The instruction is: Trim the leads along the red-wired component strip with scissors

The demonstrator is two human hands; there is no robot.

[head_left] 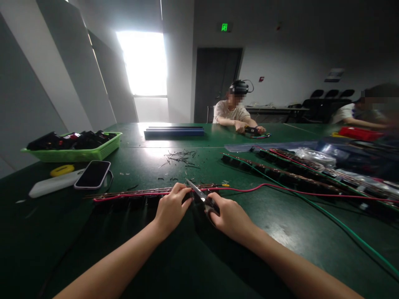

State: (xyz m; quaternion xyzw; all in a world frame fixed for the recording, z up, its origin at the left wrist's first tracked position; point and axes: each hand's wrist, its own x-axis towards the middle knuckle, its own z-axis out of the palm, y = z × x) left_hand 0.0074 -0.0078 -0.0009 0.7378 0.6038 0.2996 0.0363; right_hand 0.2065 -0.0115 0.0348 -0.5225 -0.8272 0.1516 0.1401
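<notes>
My left hand (171, 208) is closed in a pinch on the red wire (249, 190), which lies along a row of black parts with thin metal wires (134, 200). The row stretches left and right across the table before me. My right hand (233, 214) grips a pair of scissors (198, 192) by the handles. Their blades point up and to the left, just beside my left fingertips, and look nearly together. A small yellow piece (225, 185) sits at the row's right end. My left fingers hide part of the wire.
Cut wire bits (181, 157) lie scattered ahead. At left are a green basket (77, 153) of black parts, a phone (92, 174) and a yellow disc (62, 170). Blue bars (173, 132) lie farther back. More wired rows (280, 173) and a green wire (339, 224) occupy the right. Two people work beyond.
</notes>
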